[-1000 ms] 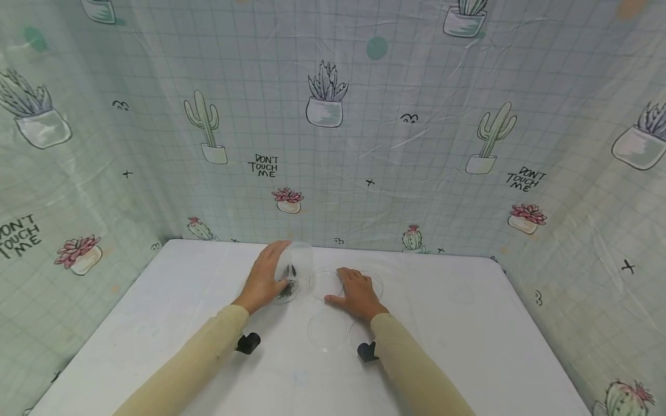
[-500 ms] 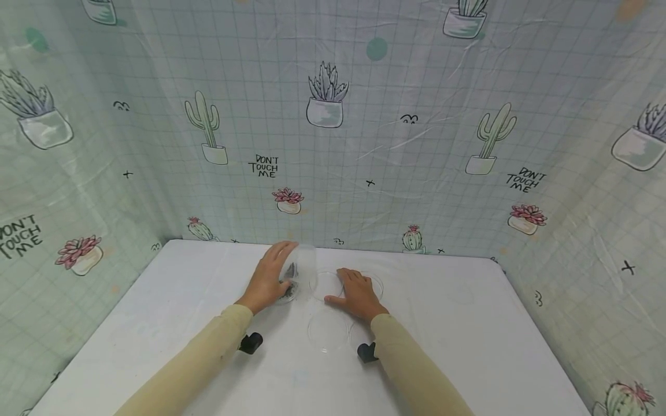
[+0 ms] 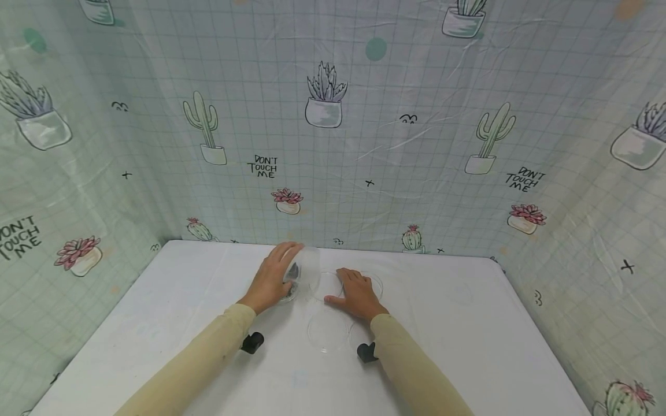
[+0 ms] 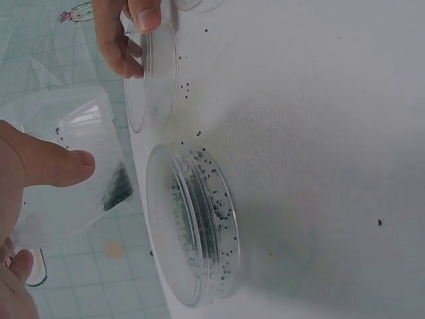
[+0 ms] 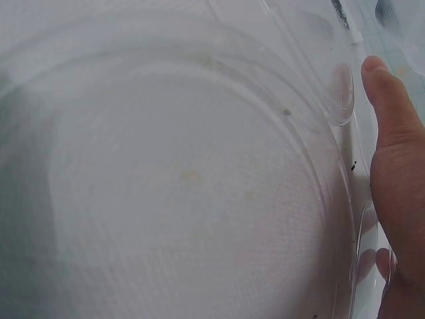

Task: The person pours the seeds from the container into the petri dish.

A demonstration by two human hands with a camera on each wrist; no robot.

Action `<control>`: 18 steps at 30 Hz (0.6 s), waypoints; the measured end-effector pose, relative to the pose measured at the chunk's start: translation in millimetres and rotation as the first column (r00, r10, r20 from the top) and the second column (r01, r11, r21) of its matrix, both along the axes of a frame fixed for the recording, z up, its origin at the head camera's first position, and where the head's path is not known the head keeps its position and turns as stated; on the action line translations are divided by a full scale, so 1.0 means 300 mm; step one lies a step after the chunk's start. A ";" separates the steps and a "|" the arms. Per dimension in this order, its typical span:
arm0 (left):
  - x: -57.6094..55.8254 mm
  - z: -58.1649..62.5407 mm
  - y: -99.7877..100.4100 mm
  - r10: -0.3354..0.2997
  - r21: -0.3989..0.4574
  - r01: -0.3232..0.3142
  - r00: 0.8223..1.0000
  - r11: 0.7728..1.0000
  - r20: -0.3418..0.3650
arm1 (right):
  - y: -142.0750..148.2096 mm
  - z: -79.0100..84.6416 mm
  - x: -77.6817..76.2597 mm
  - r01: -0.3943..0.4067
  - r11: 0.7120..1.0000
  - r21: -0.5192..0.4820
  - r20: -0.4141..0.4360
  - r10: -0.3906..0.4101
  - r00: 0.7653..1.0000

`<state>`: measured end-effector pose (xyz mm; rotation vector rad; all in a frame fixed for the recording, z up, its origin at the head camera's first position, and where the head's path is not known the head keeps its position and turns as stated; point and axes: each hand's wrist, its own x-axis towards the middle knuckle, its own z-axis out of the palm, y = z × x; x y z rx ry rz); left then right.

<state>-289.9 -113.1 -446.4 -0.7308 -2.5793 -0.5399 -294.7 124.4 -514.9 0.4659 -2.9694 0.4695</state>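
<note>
My left hand [image 3: 267, 281] holds a clear plastic bag [image 4: 73, 123] by its side, with the thumb straight across its front. Dark grains [image 4: 118, 187] are gathered in the bag's lower corner. Beneath it, a clear petri dish [image 4: 192, 226] contains many small dark grains, and its wall stands close under the bag. My right hand [image 3: 356, 294] lies over the table, thumb and forefinger spread at the rim of another clear petri dish [image 3: 310, 286]. Through the right wrist view, the right thumb [image 5: 392, 106] stretches alongside a large clear dish rim [image 5: 332, 199].
More clear round dishes stand on the white table, one in front [image 3: 309, 332] and one behind the right hand [image 3: 382, 284]. Stray dark grains [image 4: 187, 86] lie between the dishes. A patterned curtain [image 3: 322, 162] hangs behind. Black wrist mounts [image 3: 253, 342] show beneath the sleeves.
My left hand has shifted slightly right with the bag over the grain-filled dish. The right hand has stayed in place.
</note>
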 end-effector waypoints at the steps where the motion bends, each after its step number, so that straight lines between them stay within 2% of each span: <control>1: 0.001 0.001 0.002 -0.002 -0.001 0.002 1.000 1.000 0.003 | 0.000 0.000 0.000 -0.001 1.000 -0.001 0.000 0.001 1.000; 18: -0.010 -0.002 0.018 -0.051 -0.055 0.049 0.998 0.997 -0.034 | 0.000 -0.003 -0.002 -0.003 1.000 -0.001 -0.012 0.003 1.000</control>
